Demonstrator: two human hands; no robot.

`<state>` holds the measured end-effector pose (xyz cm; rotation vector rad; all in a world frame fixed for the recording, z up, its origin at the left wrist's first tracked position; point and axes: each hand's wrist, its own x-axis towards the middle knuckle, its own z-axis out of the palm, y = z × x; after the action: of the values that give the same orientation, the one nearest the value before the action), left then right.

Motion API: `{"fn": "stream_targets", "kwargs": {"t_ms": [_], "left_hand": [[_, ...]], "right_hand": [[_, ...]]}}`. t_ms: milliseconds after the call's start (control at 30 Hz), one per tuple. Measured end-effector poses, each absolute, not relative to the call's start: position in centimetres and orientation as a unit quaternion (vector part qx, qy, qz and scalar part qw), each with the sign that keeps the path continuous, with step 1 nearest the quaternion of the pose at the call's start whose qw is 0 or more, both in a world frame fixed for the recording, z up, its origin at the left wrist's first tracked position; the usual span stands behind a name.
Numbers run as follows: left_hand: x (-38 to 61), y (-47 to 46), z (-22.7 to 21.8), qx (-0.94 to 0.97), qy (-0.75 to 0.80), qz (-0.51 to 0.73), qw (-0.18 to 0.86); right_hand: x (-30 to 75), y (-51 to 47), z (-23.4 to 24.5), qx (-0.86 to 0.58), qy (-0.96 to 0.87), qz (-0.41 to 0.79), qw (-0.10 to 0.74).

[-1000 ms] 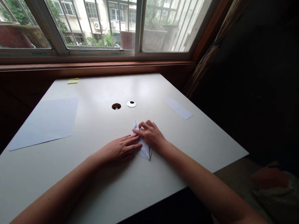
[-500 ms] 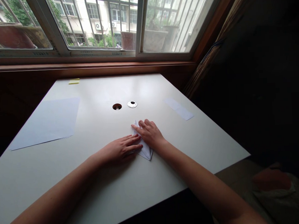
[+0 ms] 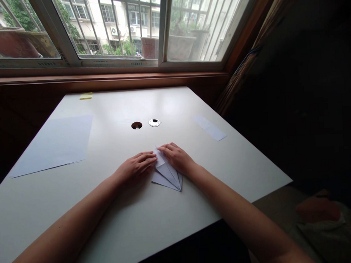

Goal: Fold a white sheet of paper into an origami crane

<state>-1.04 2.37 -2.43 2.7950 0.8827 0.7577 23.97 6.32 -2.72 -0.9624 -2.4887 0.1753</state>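
Observation:
A folded sheet of white paper (image 3: 167,174) lies on the white table, its layers tapering to a point at the near end and to a narrow tip at the far end. My left hand (image 3: 137,164) is closed at its upper left edge, fingers pressed together and fingertips on the paper. From the other side, my right hand (image 3: 176,156) grips the upper right edge near the far tip, fingers bent. The thumbs and the paper's edges under both hands are hidden.
On the table (image 3: 118,223), large white sheets (image 3: 54,142) lie at the left and a creased paper strip (image 3: 209,127) at the right. Yellow sticky notes (image 3: 86,96) sit near the back edge. A round hole (image 3: 137,126) opens beside its metal cover (image 3: 154,122).
My left hand has slid off the middle of the folded paper to its left edge, uncovering the near folds. My right fingers have drawn in at the far tip; the paper has turned slightly.

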Motion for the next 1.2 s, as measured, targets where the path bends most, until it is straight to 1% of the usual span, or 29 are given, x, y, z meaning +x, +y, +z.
{"fn": "stream_targets", "kwargs": {"t_ms": [133, 267, 333, 467, 533, 633, 767, 833, 900, 1033, 1200], "left_hand": [[-1.3, 2.7, -2.8, 0.936, 0.277, 0.213, 0.043], [-1.2, 2.5, -2.6, 0.944, 0.274, 0.181, 0.028], [-1.0, 2.3, -2.5, 0.943, 0.283, 0.176, 0.018], [-0.3, 1.5, -2.1, 0.928, 0.327, 0.178, -0.005], [0.3, 1.0, -2.0, 0.92, 0.352, 0.171, -0.017], [1.0, 0.5, -1.9, 0.913, 0.369, 0.174, -0.025], [0.1, 1.3, -2.3, 0.897, 0.383, 0.221, -0.006], [-0.9, 2.2, -2.5, 0.872, 0.409, 0.268, -0.006], [-1.7, 3.0, -2.7, 0.862, 0.419, 0.285, 0.015], [-2.4, 3.7, -2.7, 0.886, 0.372, 0.263, 0.09], [-2.1, 3.5, -2.8, 0.884, 0.356, 0.273, 0.129]], "right_hand": [[24.4, 6.4, -2.4, -0.318, -0.901, 0.126, 0.266], [24.9, 5.8, -1.7, -0.32, -0.899, 0.155, 0.257], [25.1, 4.9, -1.2, -0.323, -0.908, 0.131, 0.234], [25.6, 2.5, -0.5, -0.387, -0.902, 0.052, 0.185], [25.8, 1.7, -0.6, -0.392, -0.904, 0.036, 0.165], [26.0, 1.3, -1.3, -0.38, -0.911, 0.028, 0.16], [26.4, 2.1, -2.1, -0.347, -0.923, 0.053, 0.157], [26.6, 2.6, -2.2, -0.326, -0.931, 0.079, 0.145], [26.8, 3.1, -2.0, -0.309, -0.935, 0.106, 0.139], [26.8, 3.7, -1.9, -0.285, -0.934, 0.146, 0.16], [26.1, 3.8, -2.2, -0.275, -0.925, 0.167, 0.204]]}}
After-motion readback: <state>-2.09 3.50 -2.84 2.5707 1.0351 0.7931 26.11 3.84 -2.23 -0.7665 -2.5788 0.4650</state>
